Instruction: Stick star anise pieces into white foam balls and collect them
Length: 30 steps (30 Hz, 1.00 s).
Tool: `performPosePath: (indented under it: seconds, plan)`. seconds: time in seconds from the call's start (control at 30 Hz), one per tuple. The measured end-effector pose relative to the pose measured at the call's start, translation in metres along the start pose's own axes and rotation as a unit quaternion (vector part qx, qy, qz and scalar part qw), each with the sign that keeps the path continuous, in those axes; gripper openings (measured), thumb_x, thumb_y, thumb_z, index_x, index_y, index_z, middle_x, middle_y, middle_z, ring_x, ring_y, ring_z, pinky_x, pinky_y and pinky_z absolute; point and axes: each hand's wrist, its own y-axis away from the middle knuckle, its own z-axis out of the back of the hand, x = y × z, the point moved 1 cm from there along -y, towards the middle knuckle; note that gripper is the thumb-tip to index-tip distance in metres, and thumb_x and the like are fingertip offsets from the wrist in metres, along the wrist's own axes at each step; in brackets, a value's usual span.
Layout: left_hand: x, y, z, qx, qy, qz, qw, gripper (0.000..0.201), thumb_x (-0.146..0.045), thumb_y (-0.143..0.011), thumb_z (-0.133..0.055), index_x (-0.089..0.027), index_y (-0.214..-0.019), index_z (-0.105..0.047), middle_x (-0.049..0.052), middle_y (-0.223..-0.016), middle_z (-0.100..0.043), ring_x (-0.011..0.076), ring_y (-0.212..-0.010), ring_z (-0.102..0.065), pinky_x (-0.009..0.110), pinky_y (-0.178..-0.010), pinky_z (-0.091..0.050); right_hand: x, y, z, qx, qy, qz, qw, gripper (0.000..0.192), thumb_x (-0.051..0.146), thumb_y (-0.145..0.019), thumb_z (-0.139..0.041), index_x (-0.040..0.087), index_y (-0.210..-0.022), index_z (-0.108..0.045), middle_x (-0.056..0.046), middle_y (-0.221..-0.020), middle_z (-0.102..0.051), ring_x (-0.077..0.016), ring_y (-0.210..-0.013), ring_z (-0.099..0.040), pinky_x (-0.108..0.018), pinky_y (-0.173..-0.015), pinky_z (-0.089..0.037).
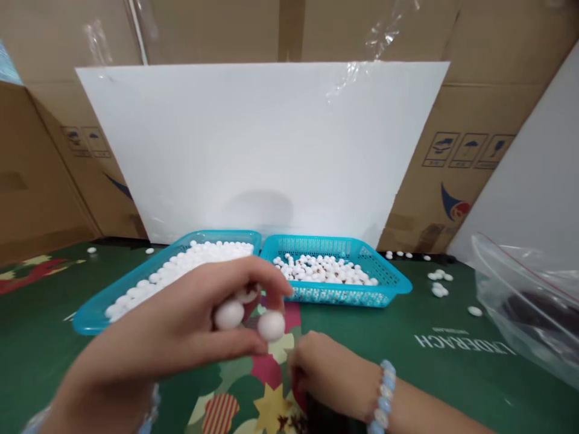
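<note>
Left hand: the bare left hand (194, 313) reaches in from the lower left, thumb and fingers clamped on a smooth, round white ball (271, 326) at the fingertips; a second glossy white ball (228, 314) sits deeper in, between the thumb and the curled fingers, nearer the palm.
Behind the fingers: another whitish shape shows just above the second ball, mostly covered; whether it is one more ball I cannot tell.
Right hand: the bare right hand (316, 367) is curled with knuckles up, low and just beside the thumb side of the left; its fingertips are hidden, so whether they close on anything cannot be told; a pale blue beaded bracelet (382, 398) circles the wrist.
Under the right hand: a dark patch at the bottom edge, cut off and hard to make out; small reddish-brown bits (289, 422) lie beside it, blurred.
Trays: a long turquoise plastic tray (85, 325) full of white balls stands beyond the left hand, partly covered by it; a turquoise slotted plastic basket (344, 295) beside it holds smaller white pieces (321, 268), some showing brown.
Right edge: a clear plastic bag (493, 283) with dark contents, cut off by the frame.
</note>
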Motion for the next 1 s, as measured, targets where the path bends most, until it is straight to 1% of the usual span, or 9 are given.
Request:
performPosePath:
  seconds: [0.03, 0.17, 0.3, 0.4, 0.47, 0.53, 0.73, 0.87, 1.0]
  plan:
    - [-0.007, -0.004, 0.003, -0.012, -0.009, -0.022, 1.000, 0.018, -0.019, -0.054, -0.056, -0.023, -0.071, -0.051, -0.006, -0.063, -0.049, 0.0046, -0.052, -0.043, 0.012, -0.047, -0.034, -0.002, 0.002, 0.004, -0.015, -0.006, -0.004, 1.000, 0.024, -0.002, -0.059, -0.044, 0.010, -0.072, -0.061, -0.007, -0.063, -0.060, -0.0142, -0.057, -0.054, -0.021, -0.051, -0.041]
    - [-0.006, -0.017, -0.002, -0.043, 0.011, 0.044, 0.998, 0.015, -0.025, -0.057, -0.053, -0.022, -0.071, -0.047, -0.004, -0.060, -0.043, 0.0065, -0.051, -0.039, 0.014, -0.042, -0.031, -0.010, 0.015, 0.032, -0.129, -0.168, 0.012, 0.977, 0.030, -0.003, -0.057, -0.042, 0.012, -0.079, -0.056, -0.004, -0.066, -0.057, -0.0099, -0.058, -0.052, -0.018, -0.051, -0.041]
    - [0.003, -0.022, -0.014, -0.084, 0.108, 0.082, 0.987, 0.008, -0.026, -0.062, -0.048, -0.021, -0.069, -0.047, -0.004, -0.054, -0.040, 0.0052, -0.047, -0.036, 0.014, -0.041, -0.029, -0.018, 0.030, 0.057, -0.238, -0.392, 0.064, 0.886, 0.027, -0.003, -0.058, -0.043, 0.016, -0.074, -0.053, 0.000, -0.074, -0.051, -0.0064, -0.062, -0.051, -0.016, -0.054, -0.042]
    - [0.002, -0.022, -0.020, -0.089, 0.167, 0.084, 0.978, 0.006, -0.024, -0.064, -0.046, -0.021, -0.069, -0.049, -0.004, -0.054, -0.039, 0.0031, -0.043, -0.033, 0.013, -0.037, -0.026, -0.017, 0.036, 0.063, -0.313, -0.489, 0.132, 0.804, 0.027, 0.002, -0.061, -0.044, 0.024, -0.075, -0.053, 0.003, -0.079, -0.050, -0.0061, -0.071, -0.051, -0.016, -0.059, -0.043]
    - [0.001, -0.022, -0.023, -0.079, 0.202, 0.083, 0.973, 0.006, -0.023, -0.065, -0.046, -0.021, -0.069, -0.050, -0.004, -0.053, -0.038, 0.0024, -0.041, -0.031, 0.013, -0.035, -0.024, -0.014, 0.038, 0.062, -0.366, -0.486, 0.150, 0.780, 0.027, 0.002, -0.062, -0.044, 0.025, -0.073, -0.054, 0.004, -0.074, -0.051, -0.0059, -0.069, -0.050, -0.017, -0.059, -0.042]
    - [-0.001, -0.022, -0.026, -0.066, 0.230, 0.084, 0.967, 0.005, -0.023, -0.064, -0.046, -0.021, -0.067, -0.050, -0.004, -0.052, -0.038, 0.0023, -0.040, -0.032, 0.012, -0.034, -0.023, -0.010, 0.039, 0.061, -0.406, -0.448, 0.146, 0.783, 0.024, 0.002, -0.063, -0.044, 0.023, -0.067, -0.056, 0.004, -0.066, -0.051, -0.0062, -0.064, -0.048, -0.018, -0.056, -0.040]
    - [-0.002, -0.026, -0.032, -0.092, 0.240, 0.115, 0.960, 0.006, -0.028, -0.060, -0.050, -0.024, -0.065, -0.048, -0.005, -0.053, -0.039, 0.0023, -0.040, -0.033, 0.011, -0.035, -0.026, -0.007, 0.038, 0.061, -0.384, -0.444, 0.123, 0.800, 0.017, 0.006, -0.062, -0.044, 0.019, -0.061, -0.054, 0.002, -0.059, -0.050, -0.0080, -0.057, -0.046, -0.021, -0.052, -0.037]
    - [0.002, -0.028, -0.035, -0.117, 0.238, 0.133, 0.955, 0.009, -0.029, -0.058, -0.051, -0.024, -0.064, -0.048, -0.005, -0.053, -0.040, 0.0023, -0.039, -0.032, 0.012, -0.035, -0.026, -0.010, 0.033, 0.059, -0.334, -0.521, 0.104, 0.779, 0.017, 0.005, -0.059, -0.043, 0.018, -0.058, -0.053, 0.003, -0.056, -0.050, -0.0064, -0.052, -0.047, -0.020, -0.049, -0.038]
    - [0.003, -0.028, -0.036, -0.107, 0.258, 0.119, 0.953, 0.008, -0.027, -0.058, -0.051, -0.025, -0.065, -0.048, -0.005, -0.053, -0.041, 0.0022, -0.038, -0.034, 0.012, -0.034, -0.027, -0.014, 0.034, 0.059, -0.330, -0.561, 0.115, 0.750, 0.013, 0.008, -0.058, -0.050, 0.020, -0.058, -0.055, 0.005, -0.055, -0.052, -0.0048, -0.051, -0.048, -0.016, -0.047, -0.039]
